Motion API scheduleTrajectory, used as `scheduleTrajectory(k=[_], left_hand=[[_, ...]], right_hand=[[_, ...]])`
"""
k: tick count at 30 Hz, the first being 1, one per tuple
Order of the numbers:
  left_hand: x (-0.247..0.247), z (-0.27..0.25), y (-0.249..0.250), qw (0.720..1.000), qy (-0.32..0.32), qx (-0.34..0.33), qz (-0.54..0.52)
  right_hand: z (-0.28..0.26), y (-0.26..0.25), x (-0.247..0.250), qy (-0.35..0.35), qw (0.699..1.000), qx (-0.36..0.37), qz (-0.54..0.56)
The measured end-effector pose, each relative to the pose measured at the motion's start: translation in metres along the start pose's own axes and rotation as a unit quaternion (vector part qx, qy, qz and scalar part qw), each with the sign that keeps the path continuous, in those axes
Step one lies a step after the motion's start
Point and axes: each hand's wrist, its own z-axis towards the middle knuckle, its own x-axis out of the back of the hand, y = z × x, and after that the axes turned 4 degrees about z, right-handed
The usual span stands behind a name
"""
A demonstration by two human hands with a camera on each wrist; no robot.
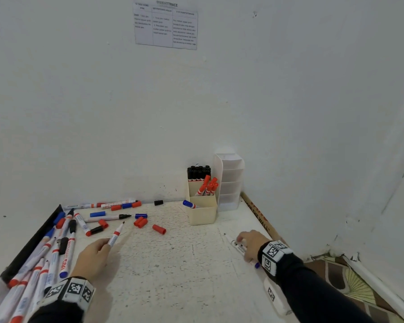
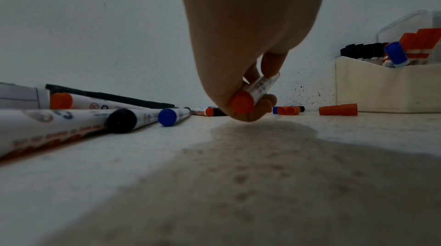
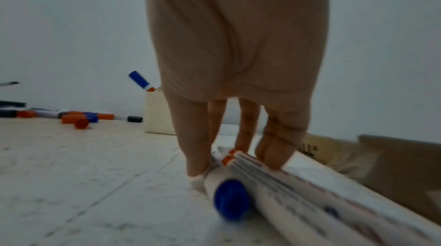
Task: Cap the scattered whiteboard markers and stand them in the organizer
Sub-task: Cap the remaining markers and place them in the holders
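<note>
My left hand (image 1: 106, 244) pinches an uncapped red marker (image 1: 115, 234) low on its barrel, tip pointing up and away. In the left wrist view its orange end (image 2: 242, 102) shows between the fingers, just above the table. My right hand (image 1: 241, 241) grips a few uncapped markers (image 1: 239, 248) lying at the table's right side, thumb on one side and fingers on the other. One has a blue end (image 3: 230, 199). The cream organizer (image 1: 203, 215) stands at the back wall with several black and red capped markers and one leaning blue one (image 1: 189, 203).
Loose caps lie mid-table: red ones (image 1: 159, 229) (image 1: 140, 222), a blue (image 1: 141, 215), a black (image 1: 158, 202). Several uncapped markers (image 1: 44, 259) pile along a black strip (image 1: 30, 243) at the left. A white tiered organizer (image 1: 231, 183) stands behind the cream one. A cardboard strip (image 1: 259, 217) lines the right edge.
</note>
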Motion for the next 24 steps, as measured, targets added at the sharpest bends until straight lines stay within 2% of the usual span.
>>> scheduleTrajectory(k=[4,8,12,15,19,22,24], left_hand=[[0.000,-0.001,0.001,1.000,-0.004,-0.001,-0.002],[0.002,0.003,-0.001,1.000,-0.017,0.006,0.001],[0.003,0.006,-0.005,1.000,-0.015,0.009,0.003],[0.003,0.008,-0.009,1.000,-0.009,0.004,-0.002],[0.003,0.009,-0.010,1.000,-0.008,0.009,-0.011],[0.002,0.008,-0.007,1.000,-0.013,0.014,-0.023],[0.002,0.007,-0.004,0.999,-0.023,0.018,-0.033]], right_hand=[[0.009,-0.030,-0.014,0.051,0.991,0.120,0.005],[0.016,-0.051,-0.024,0.070,0.982,0.177,0.004],[0.023,-0.056,-0.030,0.155,0.974,0.167,0.000],[0.031,-0.055,-0.028,0.143,0.978,0.148,0.037],[0.036,-0.052,-0.029,0.122,0.976,0.168,0.065],[0.040,-0.050,-0.033,0.124,0.977,0.167,0.054],[0.041,-0.050,-0.035,0.129,0.978,0.162,0.007]])
